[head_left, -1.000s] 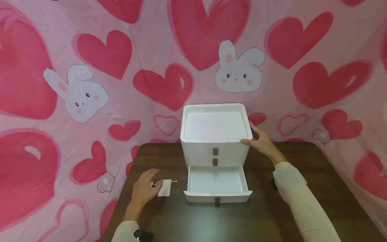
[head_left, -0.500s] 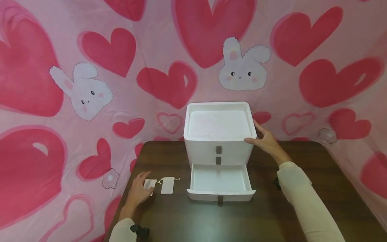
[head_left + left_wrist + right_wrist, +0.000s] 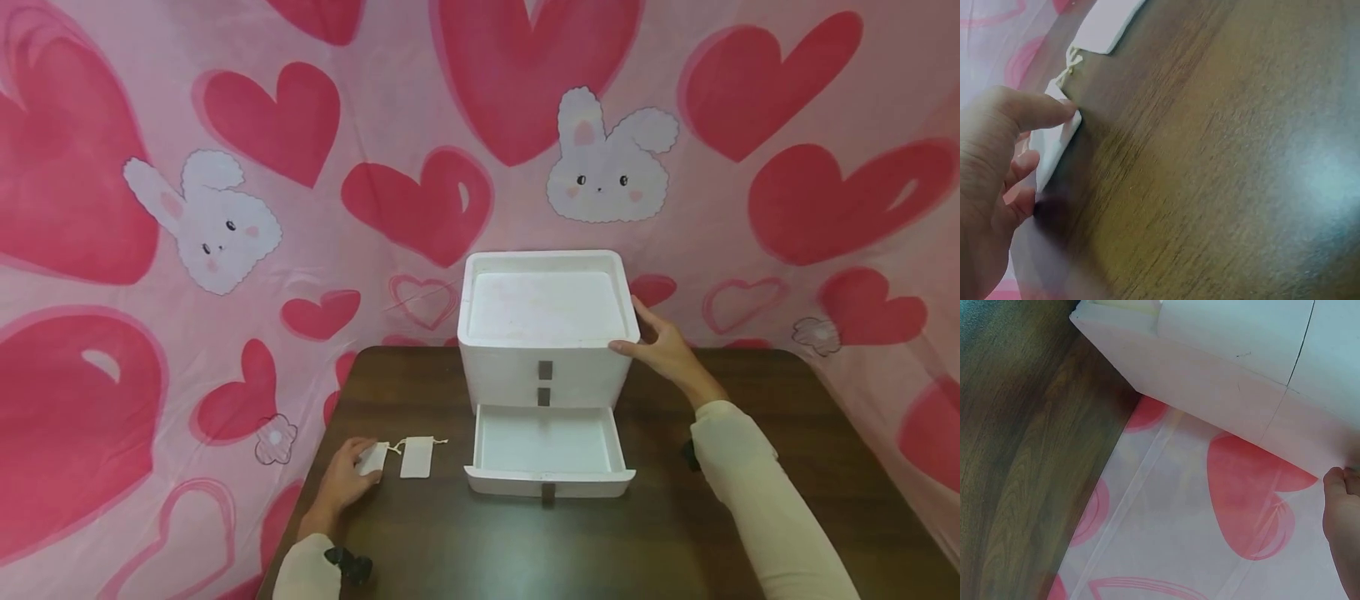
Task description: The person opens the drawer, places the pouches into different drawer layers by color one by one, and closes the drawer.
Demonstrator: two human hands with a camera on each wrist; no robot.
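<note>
A white drawer cabinet (image 3: 547, 333) stands at the back of the table in the head view, its bottom drawer (image 3: 547, 446) pulled out with nothing inside. My right hand (image 3: 667, 354) grips the cabinet's front right corner, thumb in front and fingers along the side. In the right wrist view only part of that hand (image 3: 1342, 519) shows. At the left, my left hand (image 3: 345, 479) holds a small white drawstring pouch (image 3: 371, 458) between thumb and fingers. Another white drawstring pouch (image 3: 416, 457) lies flat just right of it, their cords close together.
The dark wooden table (image 3: 510, 546) has its left edge close beside my left hand. Behind it hangs a pink cloth (image 3: 517, 208) with hearts and rabbits. Two upper drawers, with grey pull tabs (image 3: 545, 383), are closed.
My left hand has moved left, bringing its pouch into sight beside the other one. The right hand stays at the cabinet corner. The head view has shifted slightly.
</note>
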